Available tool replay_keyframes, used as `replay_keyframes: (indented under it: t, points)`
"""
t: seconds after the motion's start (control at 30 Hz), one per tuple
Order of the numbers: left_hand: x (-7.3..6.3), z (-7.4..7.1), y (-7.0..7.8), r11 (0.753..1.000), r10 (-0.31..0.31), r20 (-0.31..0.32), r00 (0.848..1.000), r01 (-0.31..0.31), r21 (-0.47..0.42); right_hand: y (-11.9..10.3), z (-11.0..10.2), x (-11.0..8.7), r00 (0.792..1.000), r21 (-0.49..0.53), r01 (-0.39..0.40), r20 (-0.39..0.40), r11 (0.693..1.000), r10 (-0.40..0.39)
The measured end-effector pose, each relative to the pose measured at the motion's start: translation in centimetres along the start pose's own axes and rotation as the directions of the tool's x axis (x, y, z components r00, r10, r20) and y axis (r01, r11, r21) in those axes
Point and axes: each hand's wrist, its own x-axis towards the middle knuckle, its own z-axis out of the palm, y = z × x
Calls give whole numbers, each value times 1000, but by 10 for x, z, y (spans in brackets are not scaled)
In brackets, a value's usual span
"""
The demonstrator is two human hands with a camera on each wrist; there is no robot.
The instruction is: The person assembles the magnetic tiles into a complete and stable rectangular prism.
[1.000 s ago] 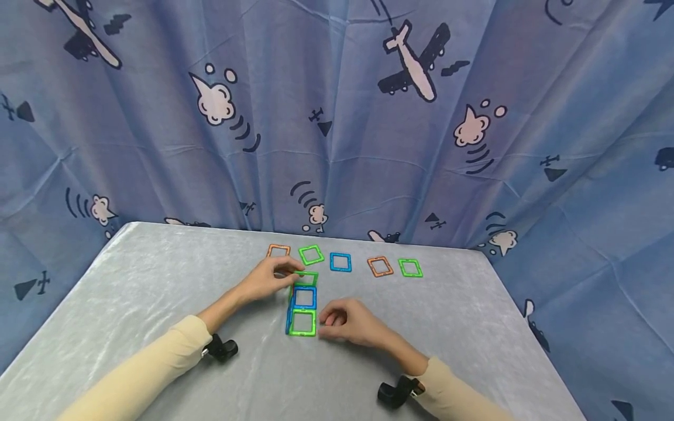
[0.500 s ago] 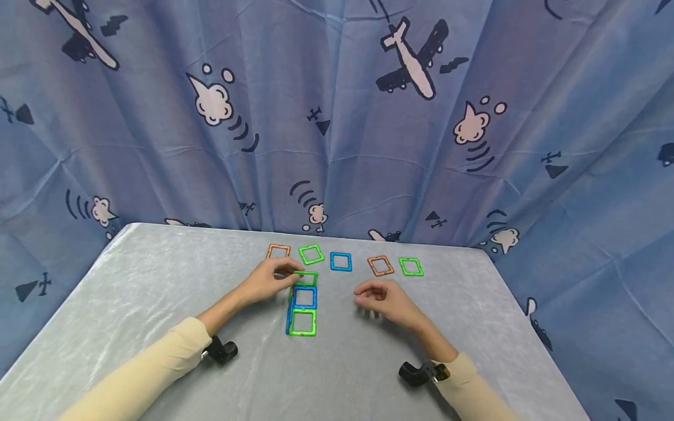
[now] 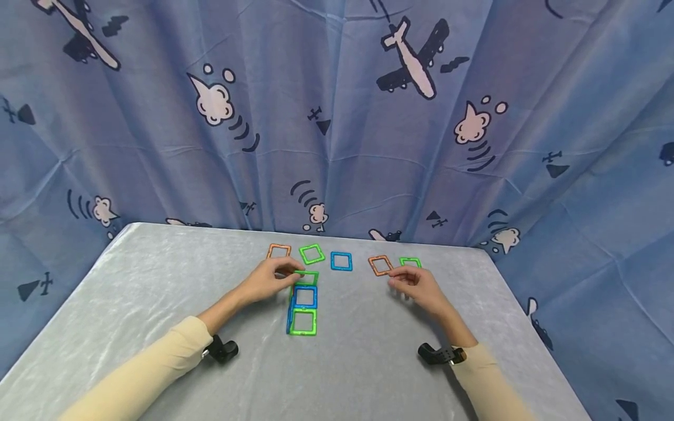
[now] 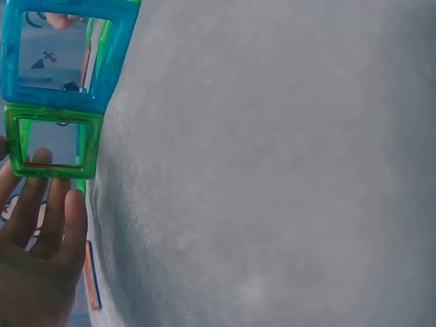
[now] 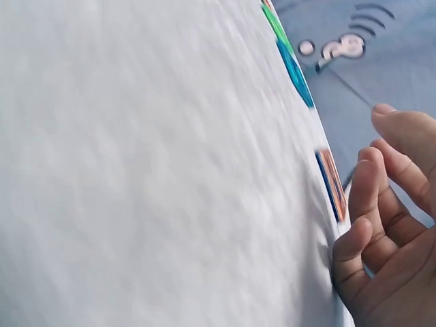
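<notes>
Thumb and fingers of my left hand grip the far green magnetic tile of a joined row of square frame tiles. A blue tile follows it, then a near green tile. Along the row's left side runs another blue tile, seen edge-on. In the left wrist view, fingers reach behind the green tile's lower edge. My right hand, fingers loosely bent and holding nothing, hovers by a loose orange tile. It partly covers a loose green tile.
Other loose tiles lie along the far part of the grey-covered table: an orange one partly behind the left hand, a green one and a blue one. A blue airplane-print curtain hangs behind the table.
My right hand has left the near green tile and moved right and away to the loose orange and green tiles. The left hand stays on the row.
</notes>
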Motion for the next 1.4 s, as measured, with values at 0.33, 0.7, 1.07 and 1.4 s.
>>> replay_keyframes:
  t: [0.33, 0.7, 1.07, 1.4]
  points:
    - [2, 0, 2, 1000, 26, -11, 1000, -26, 1, 9, -38, 0, 997, -87, 6, -71, 996, -13]
    - [1, 0, 1, 1000, 6, 10, 1000, -6, 5, -2, -63, -8, 992, -273, -15, -128, 962, -21]
    - [0, -1, 0, 999, 41, 7, 999, -41, 11, 37, -74, 3, 993, -291, -71, -109, 954, 40]
    - [1, -2, 0, 999, 47, 6, 999, -47, 12, 40, -68, 16, 995, -356, -68, -92, 932, 38]
